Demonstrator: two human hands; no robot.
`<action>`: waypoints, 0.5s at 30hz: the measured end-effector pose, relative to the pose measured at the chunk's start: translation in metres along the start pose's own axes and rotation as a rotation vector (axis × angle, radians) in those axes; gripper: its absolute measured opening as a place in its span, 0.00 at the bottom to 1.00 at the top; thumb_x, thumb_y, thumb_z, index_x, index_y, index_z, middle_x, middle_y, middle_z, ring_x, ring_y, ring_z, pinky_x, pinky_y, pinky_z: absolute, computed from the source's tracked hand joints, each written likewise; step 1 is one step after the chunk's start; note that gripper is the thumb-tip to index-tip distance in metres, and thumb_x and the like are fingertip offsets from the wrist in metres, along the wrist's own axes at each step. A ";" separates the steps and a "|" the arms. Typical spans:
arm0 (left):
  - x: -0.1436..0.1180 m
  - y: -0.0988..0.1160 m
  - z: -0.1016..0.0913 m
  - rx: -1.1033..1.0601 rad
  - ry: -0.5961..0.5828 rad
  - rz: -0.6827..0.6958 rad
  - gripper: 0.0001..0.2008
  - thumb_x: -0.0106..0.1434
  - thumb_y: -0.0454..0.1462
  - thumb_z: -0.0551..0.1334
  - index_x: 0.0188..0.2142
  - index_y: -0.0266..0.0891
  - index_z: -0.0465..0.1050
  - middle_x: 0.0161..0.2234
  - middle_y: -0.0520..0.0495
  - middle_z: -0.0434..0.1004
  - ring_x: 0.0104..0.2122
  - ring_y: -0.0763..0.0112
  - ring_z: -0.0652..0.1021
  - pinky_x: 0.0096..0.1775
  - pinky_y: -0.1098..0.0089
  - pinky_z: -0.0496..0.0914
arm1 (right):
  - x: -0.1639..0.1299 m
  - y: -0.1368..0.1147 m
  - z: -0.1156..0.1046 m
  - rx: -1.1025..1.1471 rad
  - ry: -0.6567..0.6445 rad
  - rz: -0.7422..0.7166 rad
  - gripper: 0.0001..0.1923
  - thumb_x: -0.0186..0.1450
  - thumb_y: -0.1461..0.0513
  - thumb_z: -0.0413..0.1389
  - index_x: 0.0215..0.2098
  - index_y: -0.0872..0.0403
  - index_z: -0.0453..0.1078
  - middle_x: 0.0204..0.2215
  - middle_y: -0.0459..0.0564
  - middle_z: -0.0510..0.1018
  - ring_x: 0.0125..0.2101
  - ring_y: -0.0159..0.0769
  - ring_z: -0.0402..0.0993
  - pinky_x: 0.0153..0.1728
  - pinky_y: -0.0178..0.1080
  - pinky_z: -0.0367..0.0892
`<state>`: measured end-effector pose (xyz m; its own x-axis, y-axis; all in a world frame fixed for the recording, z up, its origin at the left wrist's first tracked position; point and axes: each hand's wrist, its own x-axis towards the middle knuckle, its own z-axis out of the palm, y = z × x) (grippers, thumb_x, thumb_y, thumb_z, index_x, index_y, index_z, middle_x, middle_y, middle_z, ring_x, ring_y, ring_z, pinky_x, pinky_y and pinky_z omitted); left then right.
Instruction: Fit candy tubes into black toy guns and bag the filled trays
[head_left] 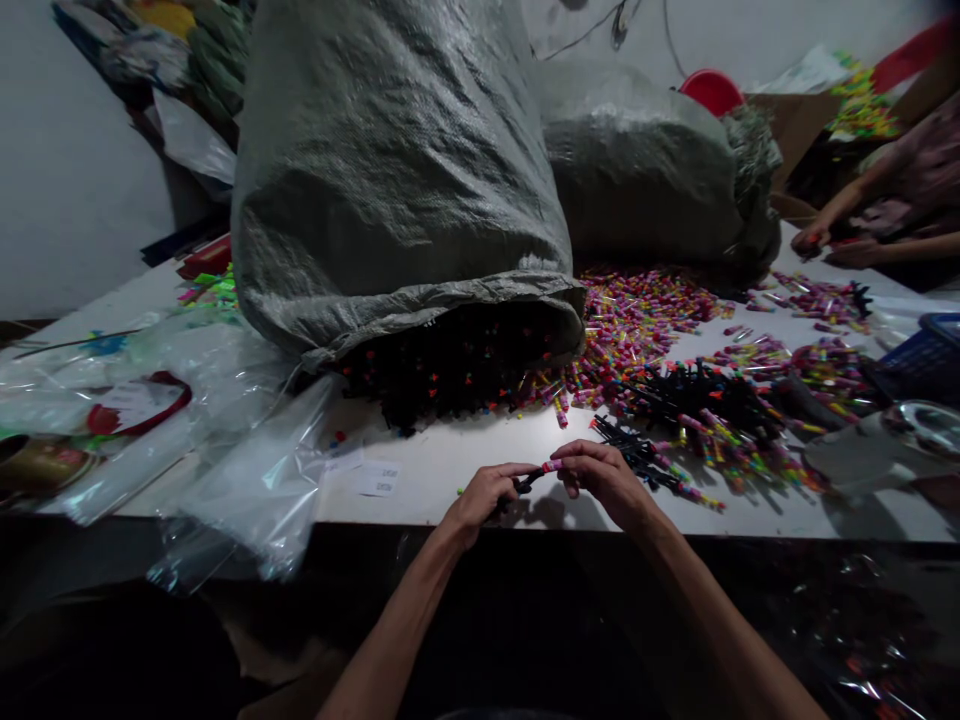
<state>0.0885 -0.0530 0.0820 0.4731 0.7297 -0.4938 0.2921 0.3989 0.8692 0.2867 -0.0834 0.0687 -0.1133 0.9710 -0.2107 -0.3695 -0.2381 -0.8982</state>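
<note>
My left hand [486, 494] pinches a thin black stick [527, 482] near the front edge of the white table [450, 455]. My right hand [604, 476] holds a small pink tube [552, 465] at the tip of that stick, fingers closed on it. Both hands meet above the table edge. Just right of my right hand lies a bundle of black sticks [637, 455] with colourful tubes on them.
A large grey woven sack [390, 180] lies open toward me, spilling black sticks [442, 375]. A second sack [637, 170] sits behind. Loose colourful tubes [637, 320] cover the table's right half. Clear plastic bags [247, 480] lie left. Another person's hands [825, 240] work far right.
</note>
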 end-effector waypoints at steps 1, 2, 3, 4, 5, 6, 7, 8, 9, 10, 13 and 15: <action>0.000 0.000 0.000 -0.018 -0.006 -0.004 0.29 0.44 0.32 0.53 0.47 0.39 0.74 0.23 0.53 0.69 0.17 0.80 0.59 0.19 0.76 0.50 | -0.001 -0.001 0.000 0.001 0.001 0.000 0.07 0.55 0.62 0.60 0.31 0.57 0.75 0.21 0.45 0.73 0.20 0.28 0.65 0.23 0.34 0.62; -0.001 0.001 0.001 -0.040 -0.014 -0.010 0.29 0.43 0.31 0.53 0.47 0.39 0.74 0.23 0.53 0.69 0.16 0.81 0.58 0.18 0.76 0.50 | -0.001 -0.002 -0.001 -0.002 -0.001 0.002 0.07 0.55 0.62 0.60 0.32 0.57 0.75 0.22 0.46 0.74 0.20 0.28 0.66 0.24 0.34 0.62; -0.002 0.001 0.001 -0.064 -0.024 -0.016 0.29 0.43 0.31 0.53 0.47 0.38 0.74 0.22 0.53 0.68 0.15 0.81 0.58 0.18 0.76 0.49 | -0.002 -0.003 -0.002 -0.011 -0.008 0.006 0.08 0.55 0.62 0.60 0.33 0.57 0.75 0.22 0.46 0.74 0.20 0.28 0.67 0.24 0.34 0.63; -0.002 0.002 0.000 -0.090 -0.039 -0.024 0.29 0.43 0.31 0.53 0.47 0.37 0.74 0.22 0.53 0.68 0.15 0.81 0.58 0.17 0.76 0.48 | -0.003 -0.005 -0.003 -0.025 -0.020 0.011 0.09 0.55 0.61 0.61 0.33 0.57 0.75 0.23 0.47 0.75 0.20 0.29 0.68 0.25 0.34 0.63; -0.003 0.002 0.000 -0.123 -0.059 -0.034 0.29 0.43 0.31 0.53 0.47 0.37 0.73 0.22 0.53 0.68 0.15 0.81 0.58 0.17 0.76 0.48 | -0.004 -0.006 -0.004 -0.042 -0.037 0.016 0.10 0.55 0.61 0.61 0.34 0.58 0.75 0.24 0.47 0.75 0.21 0.29 0.69 0.25 0.35 0.64; -0.003 0.001 -0.001 -0.163 -0.084 -0.042 0.29 0.43 0.31 0.53 0.48 0.36 0.73 0.21 0.54 0.67 0.15 0.81 0.58 0.17 0.76 0.47 | -0.005 -0.007 -0.006 -0.058 -0.056 0.018 0.11 0.55 0.60 0.61 0.35 0.58 0.75 0.24 0.48 0.76 0.21 0.30 0.70 0.26 0.35 0.64; -0.003 0.001 -0.001 -0.205 -0.111 -0.050 0.29 0.44 0.31 0.53 0.48 0.36 0.72 0.20 0.54 0.66 0.14 0.81 0.59 0.17 0.76 0.47 | -0.006 -0.008 -0.007 -0.073 -0.074 0.017 0.12 0.55 0.60 0.62 0.36 0.58 0.75 0.25 0.49 0.76 0.22 0.31 0.71 0.27 0.36 0.65; -0.002 -0.001 -0.002 -0.245 -0.138 -0.059 0.30 0.44 0.31 0.53 0.49 0.35 0.72 0.20 0.54 0.65 0.14 0.81 0.60 0.17 0.76 0.47 | -0.007 -0.009 -0.009 -0.089 -0.091 0.014 0.13 0.55 0.59 0.62 0.36 0.58 0.76 0.25 0.50 0.77 0.23 0.32 0.72 0.27 0.37 0.66; -0.001 -0.002 -0.003 -0.280 -0.165 -0.071 0.30 0.44 0.31 0.54 0.49 0.35 0.71 0.20 0.54 0.64 0.14 0.80 0.61 0.16 0.76 0.47 | -0.008 -0.009 -0.010 -0.107 -0.105 0.009 0.13 0.55 0.59 0.62 0.37 0.58 0.76 0.25 0.50 0.77 0.23 0.33 0.72 0.28 0.37 0.67; 0.000 -0.004 -0.004 -0.309 -0.190 -0.086 0.30 0.44 0.31 0.54 0.49 0.34 0.71 0.20 0.54 0.64 0.14 0.80 0.62 0.16 0.76 0.47 | -0.009 -0.010 -0.012 -0.128 -0.118 0.005 0.14 0.56 0.59 0.62 0.37 0.58 0.76 0.25 0.51 0.77 0.24 0.33 0.72 0.29 0.38 0.67; 0.003 -0.011 -0.006 -0.400 -0.260 -0.148 0.29 0.44 0.31 0.54 0.49 0.34 0.71 0.23 0.51 0.66 0.14 0.81 0.62 0.16 0.76 0.46 | -0.012 -0.017 -0.014 -0.201 -0.163 -0.011 0.13 0.57 0.58 0.61 0.38 0.57 0.77 0.26 0.50 0.77 0.26 0.34 0.73 0.32 0.39 0.68; 0.005 -0.016 -0.008 -0.481 -0.326 -0.194 0.28 0.45 0.30 0.55 0.49 0.35 0.71 0.26 0.50 0.67 0.14 0.83 0.62 0.16 0.76 0.46 | -0.014 -0.025 -0.013 -0.267 -0.214 -0.035 0.13 0.58 0.58 0.61 0.39 0.57 0.77 0.27 0.50 0.77 0.27 0.34 0.74 0.33 0.38 0.69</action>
<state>0.0797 -0.0515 0.0661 0.7010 0.4410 -0.5604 0.0267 0.7690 0.6387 0.3097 -0.0911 0.0891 -0.3060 0.9448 -0.1174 -0.1252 -0.1622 -0.9788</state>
